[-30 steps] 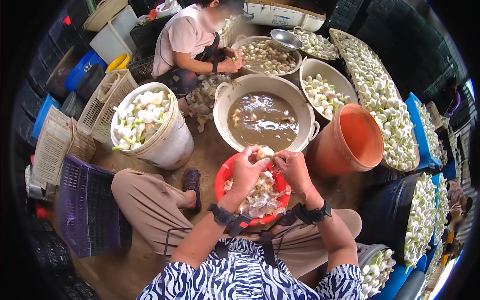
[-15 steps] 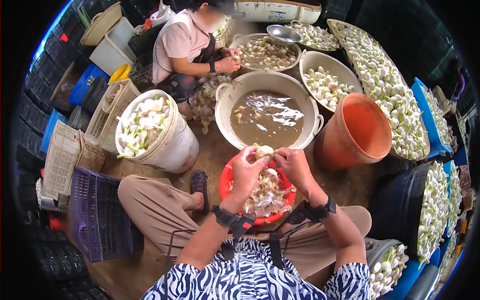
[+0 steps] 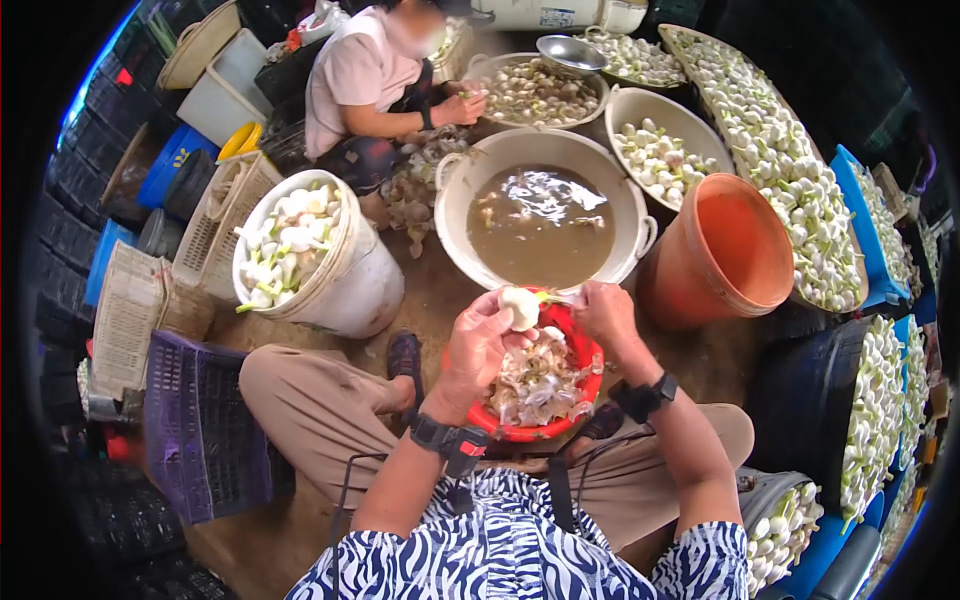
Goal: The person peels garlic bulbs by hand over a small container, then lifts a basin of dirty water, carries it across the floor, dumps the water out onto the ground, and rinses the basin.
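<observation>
A white garlic bulb (image 3: 521,308) with a short green stem sits in the fingers of my left hand (image 3: 478,345), its stem pointing right. My right hand (image 3: 607,313) is closed in a pinch beside the stem, on a pale strip of garlic skin (image 3: 568,298) that stretches from the stem. Both hands are over a red basin (image 3: 591,386) between my legs, which holds a heap of papery garlic skins (image 3: 545,378). Just beyond is a large pale tub (image 3: 462,235) of murky water.
At left stands a white bucket (image 3: 362,285) heaped with garlic; at right, an orange bucket (image 3: 735,250). A co-worker (image 3: 365,85) sits ahead, hands at a tub of garlic (image 3: 540,92). A purple crate (image 3: 205,430) is by my left knee. Garlic-filled containers line the right side.
My right hand has moved right, away from the bulb, drawing out a pale strip. The bulb has turned so its green stem points right. My view has shifted slightly.
</observation>
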### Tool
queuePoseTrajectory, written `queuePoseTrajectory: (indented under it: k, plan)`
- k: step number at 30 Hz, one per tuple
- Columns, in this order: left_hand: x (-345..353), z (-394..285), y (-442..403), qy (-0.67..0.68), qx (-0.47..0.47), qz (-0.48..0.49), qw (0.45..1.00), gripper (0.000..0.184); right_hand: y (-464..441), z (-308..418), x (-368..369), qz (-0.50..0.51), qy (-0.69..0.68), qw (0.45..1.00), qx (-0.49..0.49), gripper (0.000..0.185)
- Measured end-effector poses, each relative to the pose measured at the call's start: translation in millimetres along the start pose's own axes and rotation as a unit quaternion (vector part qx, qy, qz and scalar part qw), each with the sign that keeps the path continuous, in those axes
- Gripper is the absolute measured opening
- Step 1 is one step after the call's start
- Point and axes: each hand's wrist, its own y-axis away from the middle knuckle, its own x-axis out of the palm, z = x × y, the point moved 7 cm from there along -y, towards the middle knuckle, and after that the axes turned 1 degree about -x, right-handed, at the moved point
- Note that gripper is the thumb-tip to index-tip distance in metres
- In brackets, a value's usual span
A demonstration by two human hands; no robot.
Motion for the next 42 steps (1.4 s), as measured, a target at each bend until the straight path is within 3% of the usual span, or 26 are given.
queuePoseTrajectory:
  k: [2,3,5,8,11,17,20,22,24,26,27,28,29,31,33,35,37,38,40,42]
  plan:
    - [-9,-3,3,0.121,-0.032,0.059,0.990,0.041,5,0,17,0.178,0.054,0.983,0.002,0.013]
    - [-15,-2,4,0.140,-0.043,0.054,0.988,0.046,8,11,15,0.180,0.051,0.982,-0.005,0.013]
    - [-23,0,2,0.146,-0.058,0.059,0.986,0.048,9,48,-24,-0.026,-0.159,0.982,-0.103,0.015]
    - [-15,14,4,0.142,-0.110,0.070,0.981,0.051,14,89,-40,0.020,-0.261,0.954,-0.148,0.013]
    - [-7,16,4,0.043,-0.102,0.032,0.993,0.049,16,90,-36,0.004,-0.238,0.957,-0.164,0.007]
    - [2,15,3,-0.011,-0.110,0.035,0.993,0.051,26,93,-32,-0.023,-0.150,0.964,-0.220,0.005]
    - [9,12,4,-0.051,-0.087,0.083,0.991,0.053,22,82,-30,-0.037,-0.153,0.971,-0.178,0.003]
    - [17,8,7,-0.051,-0.083,0.089,0.991,0.056,12,57,-12,0.058,-0.267,0.961,-0.045,0.012]
    - [21,6,7,-0.135,-0.066,0.105,0.983,0.070,12,49,-10,0.110,-0.311,0.944,-0.002,0.013]
    - [22,4,4,-0.105,-0.071,0.117,0.985,0.074,11,48,-5,0.160,-0.550,0.816,0.081,0.010]
    - [22,2,1,-0.091,-0.058,0.119,0.987,0.071,9,49,-6,0.176,-0.485,0.856,0.045,0.013]
    - [24,2,0,-0.076,-0.048,0.121,0.989,0.068,8,49,-5,0.180,-0.484,0.856,0.043,0.013]
    - [18,5,0,-0.135,-0.044,0.061,0.988,0.053,11,48,-1,0.180,-0.482,0.856,0.041,0.012]
    - [11,9,-1,-0.209,-0.040,0.036,0.976,0.045,13,48,1,0.137,-0.451,0.882,0.002,0.009]
    - [4,9,-5,-0.286,-0.029,0.012,0.958,0.038,13,48,10,0.121,-0.493,0.861,0.029,0.009]
    - [1,11,-5,-0.157,-0.025,0.007,0.987,0.036,15,43,14,0.108,-0.590,0.794,0.096,0.010]
    - [4,3,-5,-0.034,-0.011,0.019,0.999,0.035,11,32,17,0.073,-0.617,0.774,0.123,0.010]
    - [4,3,-5,-0.034,-0.006,0.016,0.999,0.035,11,22,19,0.037,-0.642,0.750,0.155,0.010]
    - [5,1,-4,0.110,-0.005,0.044,0.993,0.033,7,3,20,-0.024,-0.625,0.764,0.157,0.011]
    - [-5,-6,-1,0.138,-0.017,0.055,0.989,0.034,4,-41,39,-0.061,-0.549,0.818,0.163,0.016]
